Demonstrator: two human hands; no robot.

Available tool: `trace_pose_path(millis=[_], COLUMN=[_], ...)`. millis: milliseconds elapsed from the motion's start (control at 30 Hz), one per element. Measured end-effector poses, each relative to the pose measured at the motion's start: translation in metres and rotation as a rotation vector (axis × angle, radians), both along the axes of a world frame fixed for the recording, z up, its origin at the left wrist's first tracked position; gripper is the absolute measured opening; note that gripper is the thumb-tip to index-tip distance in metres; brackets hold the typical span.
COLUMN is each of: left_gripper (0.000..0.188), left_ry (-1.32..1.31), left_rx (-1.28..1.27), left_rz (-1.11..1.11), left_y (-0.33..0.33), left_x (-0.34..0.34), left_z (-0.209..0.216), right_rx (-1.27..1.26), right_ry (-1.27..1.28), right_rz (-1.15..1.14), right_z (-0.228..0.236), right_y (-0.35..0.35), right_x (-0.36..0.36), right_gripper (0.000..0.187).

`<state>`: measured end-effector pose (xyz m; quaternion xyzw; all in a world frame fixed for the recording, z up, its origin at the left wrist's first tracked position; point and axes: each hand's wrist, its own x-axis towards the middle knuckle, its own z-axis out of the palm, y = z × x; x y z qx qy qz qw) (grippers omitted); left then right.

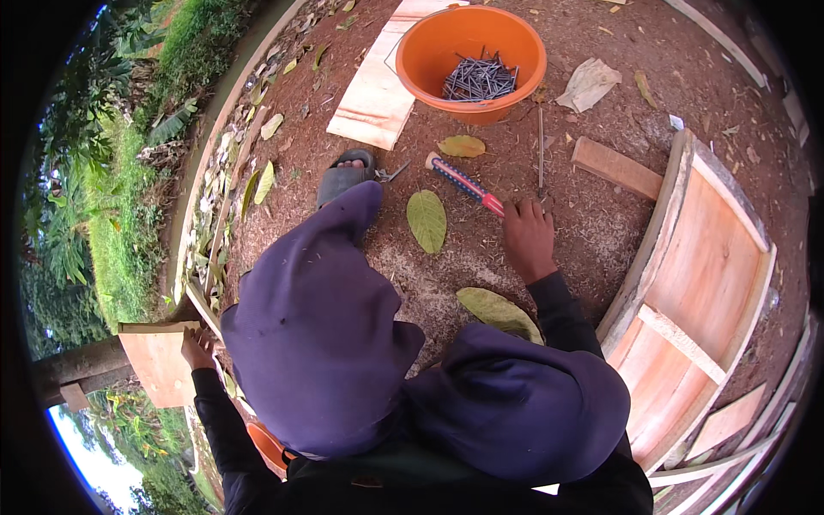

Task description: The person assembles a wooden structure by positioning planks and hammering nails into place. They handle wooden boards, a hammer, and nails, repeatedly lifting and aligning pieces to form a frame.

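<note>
On the left, the left arm extends outward in a dark sleeve; the left hand grasps the right edge of a square, pale wooden board. Toward the centre, a foot wears a dark grey, open-toed sandal on reddish-brown earth. On the near side, the dark garment carries a small brown patch, too small to read. At far centre, a pale wooden plank lies just left of a round orange bucket containing piled grey metal nails. Nearer than the bucket, a rod-shaped handle, tan-tipped with blue and red sections, bears small pale marks, likewise unreadable. The right hand, back upward and fingers curled, clasps its red end; the forearm reaches forward. At right stands a large, framed panel of pale wood with a crosspiece.
</note>
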<state>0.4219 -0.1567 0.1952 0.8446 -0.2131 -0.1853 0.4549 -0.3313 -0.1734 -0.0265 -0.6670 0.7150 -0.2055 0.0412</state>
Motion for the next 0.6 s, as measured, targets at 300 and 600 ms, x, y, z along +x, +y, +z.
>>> trace_pose_path(millis=[300,600], left_gripper=[0.05,0.063], left_ry=[-0.076,0.24], left_rx=[0.17,0.397], left_rz=[-1.256,-2.068], left_y=[-0.298,-0.501], left_x=[-0.49,-0.692], left_z=[-0.006,-0.09], right_rx=[-0.088,0.244], right_ry=[-0.54,-0.543], right_rz=[-0.549,-1.048], right_z=[0.059,0.124], right_y=[0.08,0.195], right_x=[-0.005,0.038], right_gripper=[0.027,0.034])
